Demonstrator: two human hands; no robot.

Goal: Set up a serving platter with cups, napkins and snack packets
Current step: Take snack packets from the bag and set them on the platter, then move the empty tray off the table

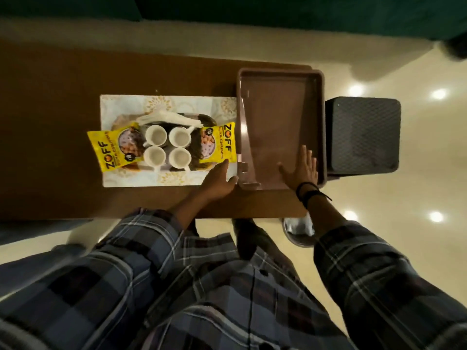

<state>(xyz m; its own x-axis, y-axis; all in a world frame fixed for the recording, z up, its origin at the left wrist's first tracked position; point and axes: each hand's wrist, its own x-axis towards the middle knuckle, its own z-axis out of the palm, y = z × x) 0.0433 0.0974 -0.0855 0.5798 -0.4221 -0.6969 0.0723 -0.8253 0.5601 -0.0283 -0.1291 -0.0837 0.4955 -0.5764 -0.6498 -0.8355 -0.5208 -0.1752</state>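
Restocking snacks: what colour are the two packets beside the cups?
Yellow packets, with black ZOFF lettering; the head view shows them best.

1. The scene is dim and warm-toned, with a soft overall blur.
2. Ceiling lights glare as bright round spots on the glossy floor (394, 152).
3. Wide-angle distortion bends the table (75, 152) edges.
4. The plaid shirt (202, 299) in the foreground is out of focus.
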